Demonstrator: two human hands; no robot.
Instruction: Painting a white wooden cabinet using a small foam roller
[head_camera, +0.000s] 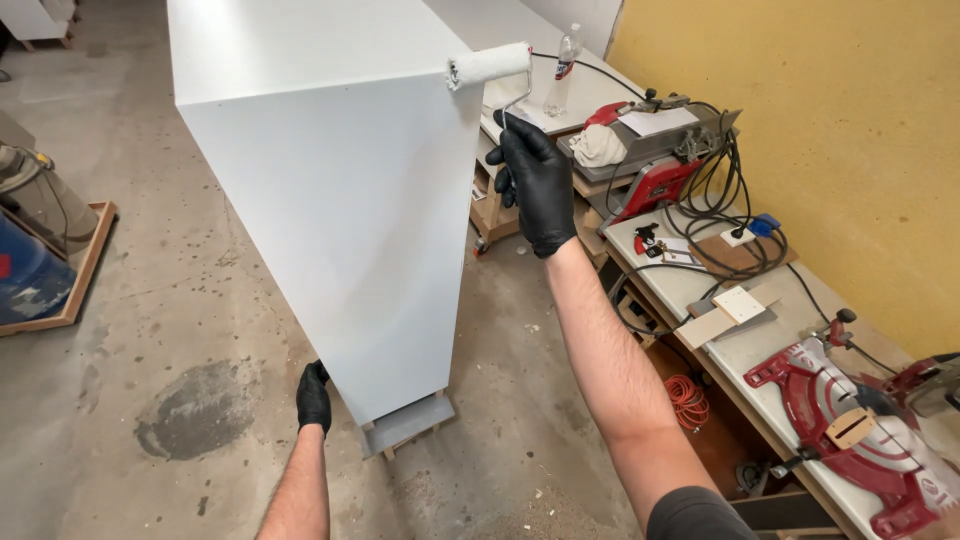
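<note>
The cabinet (340, 200) looked smooth and matt white, the roller (488, 65) fuzzy (wire frame), the gloves (540, 180) black rubber, the floor (180, 300) rough concrete.

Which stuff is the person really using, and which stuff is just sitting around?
In use:
right hand holding the paint roller
white cabinet, roller at its top edge
left hand by the cabinet's lower edge

Lying about:
bottle
red saw
cables
orange cord
rag

Red mitre saw (860, 430), plastic bottle (562, 70)
</note>
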